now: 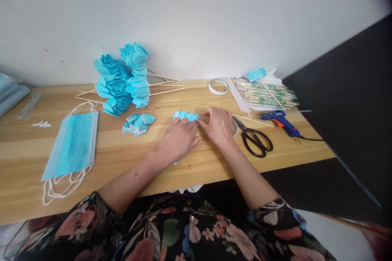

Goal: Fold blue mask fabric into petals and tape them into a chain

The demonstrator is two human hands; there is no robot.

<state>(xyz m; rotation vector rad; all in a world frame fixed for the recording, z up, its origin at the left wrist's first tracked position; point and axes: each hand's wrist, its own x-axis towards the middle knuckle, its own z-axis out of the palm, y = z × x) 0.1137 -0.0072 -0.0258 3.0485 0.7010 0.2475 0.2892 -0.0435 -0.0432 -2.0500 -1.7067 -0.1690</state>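
A crinkled light-blue fabric strip (185, 116) lies on the wooden table in front of me. My left hand (180, 138) rests over its near edge, fingers stretched out flat and pressing on it. At the strip's right end is my right hand (219, 126), its thumb and forefinger closing on that end. A small blue scrap (175, 163) peeks out below my left hand. Partly hidden behind my right hand is a white tape roll (235, 127). Black-handled scissors (256, 138) lie to its right. To the left sits a pile of folded blue fabric pieces (138, 124).
Blue fabric flowers (114, 79) on sticks lie near the wall. Face masks (72, 142) are stacked at left. A blue glue gun (280, 122), a bundle of wrapped sticks (263, 93), another tape roll (218, 87) and a loose stick (254, 120) lie at right.
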